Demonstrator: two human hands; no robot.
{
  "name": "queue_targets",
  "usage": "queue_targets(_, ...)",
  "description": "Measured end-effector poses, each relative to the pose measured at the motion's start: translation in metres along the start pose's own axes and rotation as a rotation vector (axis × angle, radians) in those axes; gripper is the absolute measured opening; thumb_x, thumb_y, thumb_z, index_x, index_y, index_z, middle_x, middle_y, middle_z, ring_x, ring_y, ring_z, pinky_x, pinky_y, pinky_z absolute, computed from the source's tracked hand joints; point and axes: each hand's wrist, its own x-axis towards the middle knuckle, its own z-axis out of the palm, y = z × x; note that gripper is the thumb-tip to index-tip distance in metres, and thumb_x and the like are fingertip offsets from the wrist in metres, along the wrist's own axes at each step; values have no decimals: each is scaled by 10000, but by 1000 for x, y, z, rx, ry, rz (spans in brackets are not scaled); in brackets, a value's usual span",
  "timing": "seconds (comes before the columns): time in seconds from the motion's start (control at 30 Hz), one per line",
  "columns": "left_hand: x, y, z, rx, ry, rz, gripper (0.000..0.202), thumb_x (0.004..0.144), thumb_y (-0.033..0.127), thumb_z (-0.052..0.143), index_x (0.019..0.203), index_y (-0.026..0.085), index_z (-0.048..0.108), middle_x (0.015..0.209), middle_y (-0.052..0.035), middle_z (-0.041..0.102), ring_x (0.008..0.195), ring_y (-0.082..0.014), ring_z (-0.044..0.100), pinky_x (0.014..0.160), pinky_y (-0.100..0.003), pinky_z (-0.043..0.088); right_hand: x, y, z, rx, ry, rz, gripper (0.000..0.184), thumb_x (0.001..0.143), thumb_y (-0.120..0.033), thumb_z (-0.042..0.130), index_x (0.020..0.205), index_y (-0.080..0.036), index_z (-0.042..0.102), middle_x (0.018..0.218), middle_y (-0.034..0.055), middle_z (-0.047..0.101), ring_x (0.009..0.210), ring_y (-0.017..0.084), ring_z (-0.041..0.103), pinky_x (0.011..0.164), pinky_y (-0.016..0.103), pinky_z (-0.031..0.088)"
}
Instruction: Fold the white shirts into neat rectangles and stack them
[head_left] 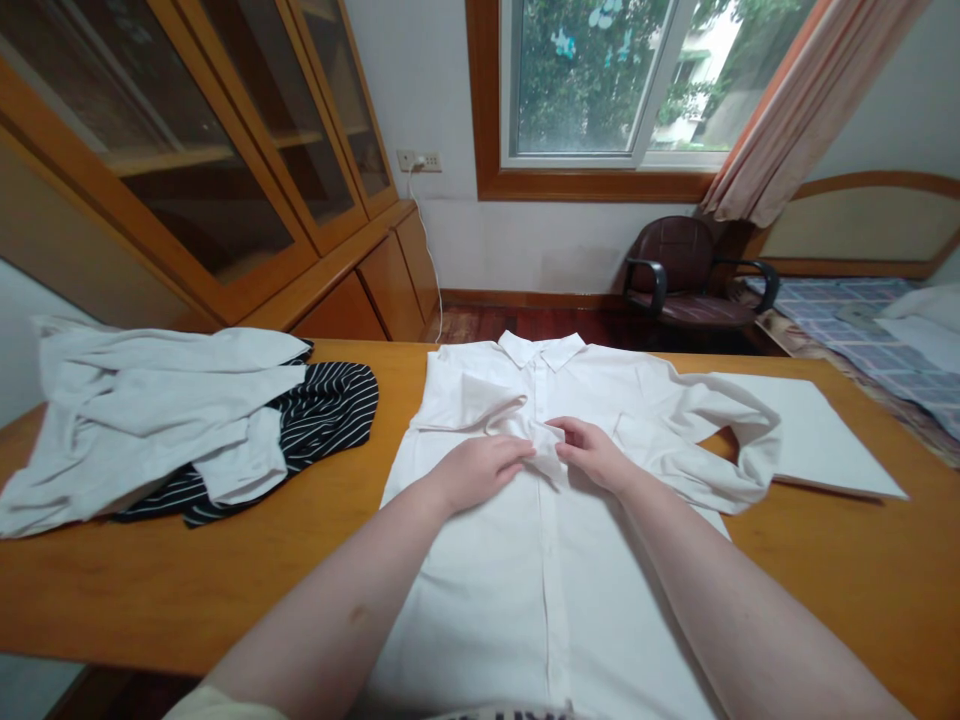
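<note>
The worktop (pixel 825 575) runs wide across the view, and on it a white shirt (pixel 517 545) lies flat and face up, directly in front of the person. Its long axis points straight away from the body: the hem end is nearest, the collar (pixel 541 350) sits at the far edge, and the placket (pixel 551 580) marks the line between. To the left, well apart from it, a white garment (pixel 142 410) lies over a black striped garment (pixel 334 405). On the right, the sleeve (pixel 757 440) bends in a loop, its outer part over the edge of a flat white board (pixel 832 425). The opposite sleeve (pixel 450 410) appears folded inward across the chest, its loose end reaching the placket, crosswise to the shirt's length.

Both hands meet at that loose end, below the collar. The left hand (pixel 487 470) comes in from the folded side and is nearer to that sleeve; the right hand (pixel 596 455) is nearer to the looped one. Each is narrow, fingertips against the cloth end (pixel 550 455) lying between them; whether either pinches it firmly, I cannot tell.
</note>
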Motion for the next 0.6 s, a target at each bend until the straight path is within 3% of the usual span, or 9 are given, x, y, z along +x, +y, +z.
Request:
queue_targets(0.07, -1, -3, -2, 45, 27, -9, 222, 883, 189, 487, 1062, 235, 610, 1072, -25, 666, 1001, -154, 610, 900, -286, 468, 1, 2, 1, 24, 15, 15, 323, 759, -335, 632, 1032, -163, 618, 931, 48, 680, 829, 184, 619, 763, 316, 476)
queue_targets(0.13, -2, -9, -4, 144, 148, -115, 213, 866, 193, 504, 1049, 233, 606, 1051, -38, 654, 1011, -175, 597, 915, -322, 463, 1, 2, 1, 21, 56, 27, 362, 734, -290, 648, 1074, -170, 610, 961, 50, 686, 865, 191, 628, 794, 324, 478)
queue_targets(0.23, -4, -26, -7, 308, 288, -320, 418, 806, 259, 596, 1217, 222, 524, 1275, -94, 544, 1193, -242, 494, 1020, -404, 390, 1, 3, -1, -7, 159, 14, 485, 728, -259, 638, 1204, -204, 561, 999, 41, 688, 874, 185, 634, 792, 325, 486)
queue_targets(0.3, -6, -41, -8, 365, 247, -444, 616, 775, 330, 633, 1339, 191, 429, 1446, -135, 379, 1303, -296, 383, 1073, -445, 324, 1, 5, -4, -60, 230, -3, 395, 736, -255, 614, 1129, -219, 617, 1014, 37, 686, 872, 184, 630, 784, 322, 487)
queue_targets(0.37, -8, -58, -7, 372, 152, -545, 669, 788, 374, 604, 1385, 160, 391, 1493, -151, 311, 1342, -328, 325, 1090, -465, 293, 1, 7, -7, -100, 285, 11, 250, 738, -260, 587, 967, -212, 675, 962, 35, 693, 834, 188, 627, 750, 317, 491)
queue_targets(0.47, -9, -74, -8, 339, 89, -596, 571, 810, 263, 528, 1365, 159, 447, 1415, -121, 452, 1316, -291, 383, 1089, -427, 309, 1, 6, -10, -64, 361, 49, 197, 732, -274, 573, 882, -202, 678, 856, 29, 690, 752, 181, 621, 678, 300, 488)
queue_targets(0.6, -10, -79, -16, 263, 185, -589, 492, 765, 98, 438, 1213, 205, 613, 1232, -44, 624, 1145, -201, 552, 1025, -316, 397, 2, 0, -16, 89, 490, 8, 398, 698, -305, 632, 1084, -212, 607, 822, 14, 675, 705, 164, 614, 634, 277, 481)
